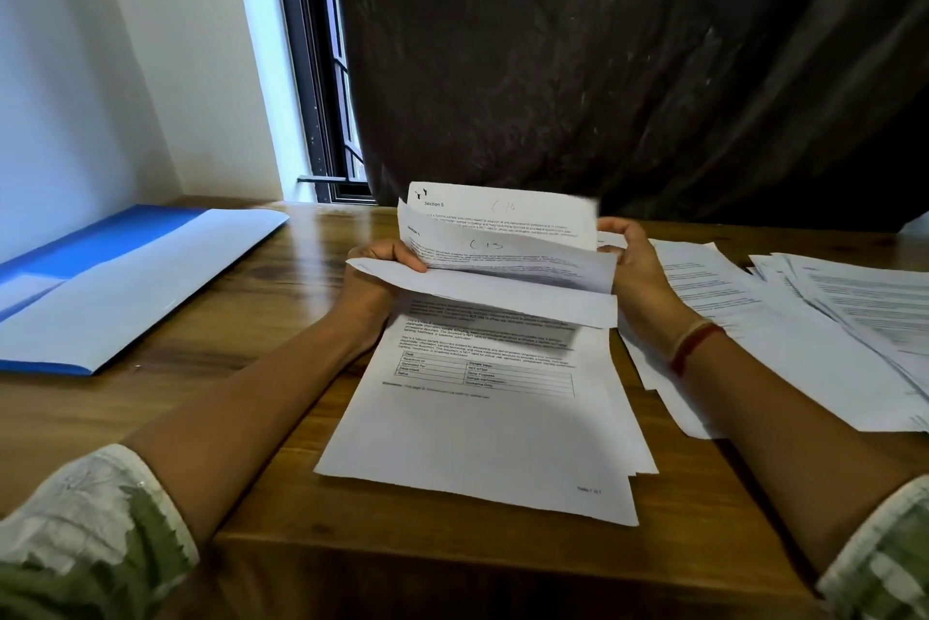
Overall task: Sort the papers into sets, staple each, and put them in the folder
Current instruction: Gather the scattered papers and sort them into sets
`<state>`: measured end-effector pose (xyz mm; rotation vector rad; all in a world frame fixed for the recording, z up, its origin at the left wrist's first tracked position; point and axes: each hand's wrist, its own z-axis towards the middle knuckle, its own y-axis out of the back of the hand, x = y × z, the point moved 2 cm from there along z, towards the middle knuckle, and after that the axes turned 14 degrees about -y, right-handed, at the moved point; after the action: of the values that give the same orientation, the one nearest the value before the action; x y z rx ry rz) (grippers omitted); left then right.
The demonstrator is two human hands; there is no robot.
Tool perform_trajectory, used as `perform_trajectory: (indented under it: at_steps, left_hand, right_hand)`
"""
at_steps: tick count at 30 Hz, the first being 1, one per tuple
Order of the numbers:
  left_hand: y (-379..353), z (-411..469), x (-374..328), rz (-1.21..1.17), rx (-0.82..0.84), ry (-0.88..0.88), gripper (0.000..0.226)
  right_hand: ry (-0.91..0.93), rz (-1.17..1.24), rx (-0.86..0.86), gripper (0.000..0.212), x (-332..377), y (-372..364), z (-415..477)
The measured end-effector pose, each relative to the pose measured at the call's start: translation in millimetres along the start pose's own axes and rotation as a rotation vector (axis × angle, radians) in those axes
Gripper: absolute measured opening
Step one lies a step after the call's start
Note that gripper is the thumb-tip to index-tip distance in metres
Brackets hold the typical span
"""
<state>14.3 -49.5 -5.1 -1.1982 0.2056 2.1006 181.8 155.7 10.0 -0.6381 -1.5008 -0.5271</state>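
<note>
Sorting step, as I judge it. Nearest, the stack of printed white sheets (477, 443) lies flat on the brown wooden table (261, 307). Over its far end the left hand (382, 262) and right hand (633, 262) curl their fingers round the side edges of several lifted pages (502, 242), fanning them. Next I would draw one set free. Bare wood lies left, before the open blue folder (125, 297); loose white papers (754, 343) crowd the right edge.
</note>
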Motion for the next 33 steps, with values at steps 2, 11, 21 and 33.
perform_trajectory:
  at_steps: [2,11,21,33]
  left_hand:
    - [0.1,-0.5,-0.2,0.006,0.001,-0.004,0.049]
    - [3.5,7.0,7.4,-0.152,-0.108,0.051,0.048]
    - [10.8,8.4,12.4,-0.116,-0.208,0.083,0.044]
    - [17.7,9.1,-1.1,-0.262,-0.124,0.337,0.061]
  right_hand:
    - [0.033,0.045,-0.014,0.046,2.4,-0.9,-1.1]
    - [0.109,0.007,0.198,0.016,10.9,-3.8,-8.9]
    - [-0.033,-0.117,0.505,0.047,16.6,-6.8,-24.1]
    - [-0.092,-0.221,0.254,0.035,1.3,-8.9,1.4]
